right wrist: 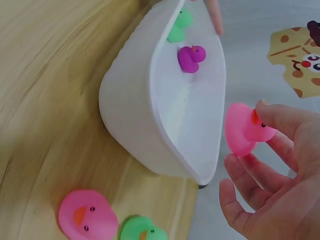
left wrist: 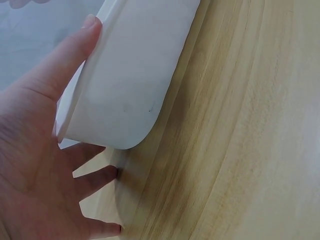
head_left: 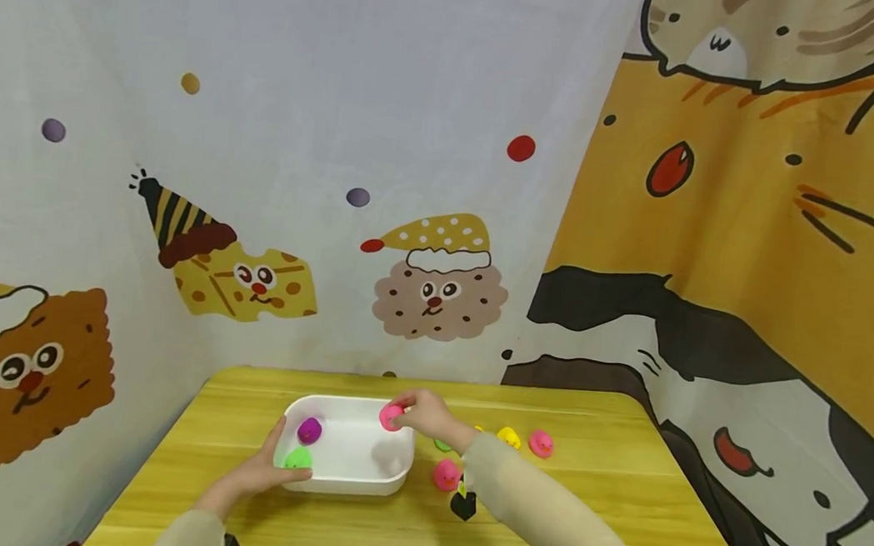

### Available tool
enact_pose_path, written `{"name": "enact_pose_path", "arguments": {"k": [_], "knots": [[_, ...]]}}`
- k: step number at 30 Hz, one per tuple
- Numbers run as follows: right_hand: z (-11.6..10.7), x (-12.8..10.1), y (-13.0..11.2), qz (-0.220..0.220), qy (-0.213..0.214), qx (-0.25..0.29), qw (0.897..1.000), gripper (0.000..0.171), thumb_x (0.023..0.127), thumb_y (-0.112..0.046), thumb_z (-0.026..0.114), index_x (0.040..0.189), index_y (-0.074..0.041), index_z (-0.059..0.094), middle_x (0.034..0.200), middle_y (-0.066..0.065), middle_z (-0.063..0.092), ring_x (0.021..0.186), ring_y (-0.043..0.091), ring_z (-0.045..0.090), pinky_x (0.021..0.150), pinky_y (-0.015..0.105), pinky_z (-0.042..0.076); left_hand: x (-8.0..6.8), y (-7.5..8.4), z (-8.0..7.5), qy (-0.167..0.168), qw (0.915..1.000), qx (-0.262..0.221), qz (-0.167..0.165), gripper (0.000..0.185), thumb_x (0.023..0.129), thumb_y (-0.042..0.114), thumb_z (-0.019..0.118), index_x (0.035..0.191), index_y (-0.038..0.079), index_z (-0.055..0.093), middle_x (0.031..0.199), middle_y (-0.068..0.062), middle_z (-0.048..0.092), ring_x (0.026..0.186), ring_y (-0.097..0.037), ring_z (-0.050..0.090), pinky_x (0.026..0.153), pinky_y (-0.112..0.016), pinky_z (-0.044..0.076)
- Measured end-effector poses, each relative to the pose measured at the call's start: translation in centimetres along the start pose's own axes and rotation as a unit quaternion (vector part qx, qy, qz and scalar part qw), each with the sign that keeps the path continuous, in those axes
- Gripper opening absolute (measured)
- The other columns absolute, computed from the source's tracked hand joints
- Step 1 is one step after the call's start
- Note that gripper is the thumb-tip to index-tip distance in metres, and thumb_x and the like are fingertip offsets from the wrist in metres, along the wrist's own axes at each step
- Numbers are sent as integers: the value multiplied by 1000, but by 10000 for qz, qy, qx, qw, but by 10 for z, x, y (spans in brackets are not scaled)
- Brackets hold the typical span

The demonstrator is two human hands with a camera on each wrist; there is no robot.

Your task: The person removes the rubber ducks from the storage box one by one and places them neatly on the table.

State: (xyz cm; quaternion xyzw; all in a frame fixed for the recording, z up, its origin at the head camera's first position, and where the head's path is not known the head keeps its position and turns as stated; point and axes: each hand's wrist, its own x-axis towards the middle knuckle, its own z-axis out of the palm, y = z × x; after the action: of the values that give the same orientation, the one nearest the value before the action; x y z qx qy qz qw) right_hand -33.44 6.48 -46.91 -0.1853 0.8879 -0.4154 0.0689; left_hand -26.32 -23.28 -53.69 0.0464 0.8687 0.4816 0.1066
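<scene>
Pink duck (right wrist: pixel 245 128) is pinched between thumb and fingertips of the right hand (head_left: pixel 428 414), held over the far right corner of the white tub (head_left: pixel 349 476). The left hand (head_left: pixel 263 467) grips the tub's near left corner, thumb over the rim, fingers spread against the wall. Inside lie a purple duck (head_left: pixel 310 430) and a green duck (head_left: pixel 297 458); on the wooden table (head_left: pixel 618 501) beside the tub sit more ducks, pink (head_left: pixel 445 474) among them
</scene>
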Motion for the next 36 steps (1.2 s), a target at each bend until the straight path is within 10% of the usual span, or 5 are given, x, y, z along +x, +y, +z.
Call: {"name": "enact_pose_path", "arguments": {"k": [36], "knots": [[-69, -53, 43, 128, 232, 158, 9995, 27, 74, -20, 70, 98, -9, 64, 95, 1, 61, 87, 19, 54, 73, 31, 48, -1, 9, -7, -263, 9986, 455, 55, 115, 70, 35, 72, 137, 1, -15, 138, -35, -4, 121, -53, 6, 95, -62, 10]]}}
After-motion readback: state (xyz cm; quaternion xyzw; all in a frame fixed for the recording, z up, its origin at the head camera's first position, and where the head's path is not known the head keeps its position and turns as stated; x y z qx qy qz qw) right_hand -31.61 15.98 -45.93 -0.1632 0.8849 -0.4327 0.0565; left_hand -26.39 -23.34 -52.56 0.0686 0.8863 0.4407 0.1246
